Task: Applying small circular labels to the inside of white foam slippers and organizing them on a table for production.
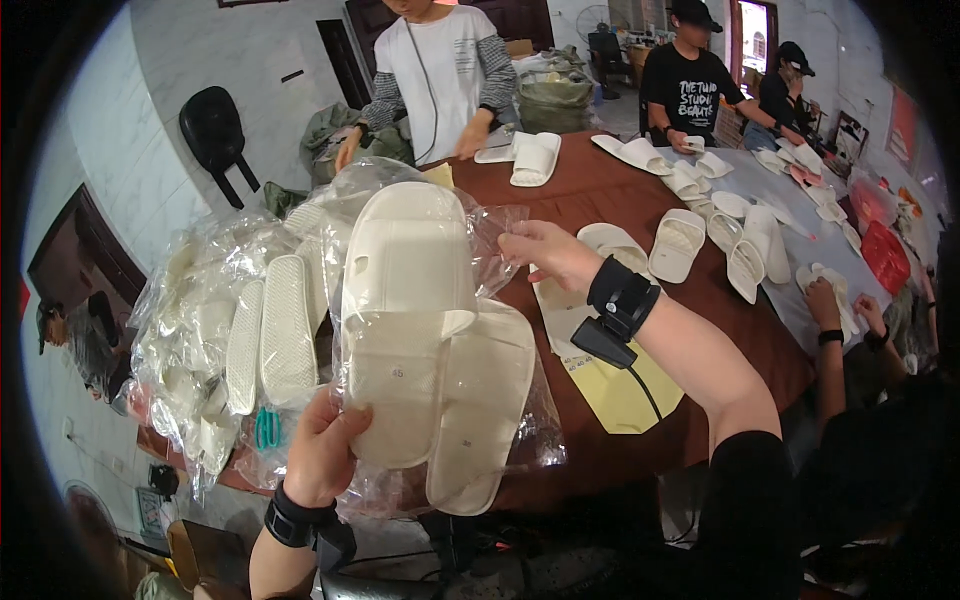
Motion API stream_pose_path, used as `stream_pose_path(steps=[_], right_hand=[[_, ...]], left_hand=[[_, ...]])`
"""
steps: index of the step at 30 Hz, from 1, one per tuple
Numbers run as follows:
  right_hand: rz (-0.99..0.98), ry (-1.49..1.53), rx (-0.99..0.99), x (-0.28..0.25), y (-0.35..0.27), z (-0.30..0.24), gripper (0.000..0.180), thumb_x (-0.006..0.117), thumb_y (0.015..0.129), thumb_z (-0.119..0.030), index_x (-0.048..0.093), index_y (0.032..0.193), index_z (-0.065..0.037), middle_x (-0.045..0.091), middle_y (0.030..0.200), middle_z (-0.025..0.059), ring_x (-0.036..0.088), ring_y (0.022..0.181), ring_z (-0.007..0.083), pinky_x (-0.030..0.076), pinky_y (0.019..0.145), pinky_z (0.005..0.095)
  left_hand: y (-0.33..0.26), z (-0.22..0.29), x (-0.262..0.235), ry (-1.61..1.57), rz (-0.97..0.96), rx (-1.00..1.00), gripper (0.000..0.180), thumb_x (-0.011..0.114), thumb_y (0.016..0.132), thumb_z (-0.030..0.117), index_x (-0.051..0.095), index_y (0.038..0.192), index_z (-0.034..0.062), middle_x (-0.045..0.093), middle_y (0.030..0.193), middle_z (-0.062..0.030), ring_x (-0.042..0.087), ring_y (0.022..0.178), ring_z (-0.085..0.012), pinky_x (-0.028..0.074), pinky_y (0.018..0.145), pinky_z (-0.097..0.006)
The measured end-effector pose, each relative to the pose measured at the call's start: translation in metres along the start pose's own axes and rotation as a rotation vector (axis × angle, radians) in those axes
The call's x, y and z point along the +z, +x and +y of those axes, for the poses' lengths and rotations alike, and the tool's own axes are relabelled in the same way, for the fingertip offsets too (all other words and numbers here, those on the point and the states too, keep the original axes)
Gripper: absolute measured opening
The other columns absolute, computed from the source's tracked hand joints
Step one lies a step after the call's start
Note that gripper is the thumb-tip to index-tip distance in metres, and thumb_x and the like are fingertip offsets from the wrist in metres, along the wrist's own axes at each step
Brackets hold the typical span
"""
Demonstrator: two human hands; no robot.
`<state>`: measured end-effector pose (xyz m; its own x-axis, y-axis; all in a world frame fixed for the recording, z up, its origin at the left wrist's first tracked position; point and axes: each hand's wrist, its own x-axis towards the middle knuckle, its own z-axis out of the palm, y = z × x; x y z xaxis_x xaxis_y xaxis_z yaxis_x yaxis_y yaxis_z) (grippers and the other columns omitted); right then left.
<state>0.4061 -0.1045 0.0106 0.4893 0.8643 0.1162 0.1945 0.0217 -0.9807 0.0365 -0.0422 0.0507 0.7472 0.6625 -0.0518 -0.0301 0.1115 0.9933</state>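
Note:
A pair of cream-white open-toe slippers is held up in front of me, partly inside a see-through plastic bag. One slipper overlaps the other, soles downward. My left hand grips the lower left side of the pair, thumb on top over the film. Raised at the upper right of the bag, my right hand pinches a loose flap of the plastic between its fingertips. Both wrists wear black straps. Beneath my right forearm lies a yellow sheet on the brown-covered table.
Bagged slippers are heaped at the left, with teal-handled scissors beside them. Loose slippers lie across the right side. Across the table stands a person in white; others work at the right, near a red bag.

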Motion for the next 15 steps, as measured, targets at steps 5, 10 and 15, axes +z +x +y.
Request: stream_pose_path(steps=[5,10,15], right_hand=[[-0.074,0.194,-0.061,-0.019,0.017,-0.023,0.016,0.059,0.094,-0.022,0.064,0.096,-0.007,0.065,0.083,0.0010,0.062,0.070,0.0101,0.051,0.058,0.0270],[0.044,0.296,-0.154,-0.016,0.017,-0.068,0.018,0.056,0.097,-0.022,0.062,0.100,-0.006,0.065,0.082,0.0019,0.064,0.070,0.0118,0.051,0.055,0.0273],[0.039,0.353,-0.194,-0.020,0.023,-0.092,0.019,0.057,0.096,-0.021,0.061,0.105,-0.005,0.065,0.089,0.0038,0.065,0.077,0.0136,0.053,0.061,0.0293]], left_hand=[[0.002,-0.007,-0.003,-0.029,-0.034,-0.056,0.035,0.052,0.093,0.001,0.052,0.128,-0.0025,0.064,0.118,-0.0115,0.060,0.109,-0.0198,0.048,0.093,-0.034],[0.021,-0.037,-0.012,0.035,-0.107,-0.075,0.052,0.054,0.093,0.005,0.035,0.141,-0.0020,0.058,0.125,-0.0157,0.062,0.105,-0.0216,0.053,0.087,-0.035],[0.027,-0.046,-0.009,0.260,-0.120,-0.043,0.067,0.055,0.095,0.007,0.018,0.151,0.0042,0.044,0.138,-0.0174,0.059,0.105,-0.0216,0.054,0.083,-0.034]])
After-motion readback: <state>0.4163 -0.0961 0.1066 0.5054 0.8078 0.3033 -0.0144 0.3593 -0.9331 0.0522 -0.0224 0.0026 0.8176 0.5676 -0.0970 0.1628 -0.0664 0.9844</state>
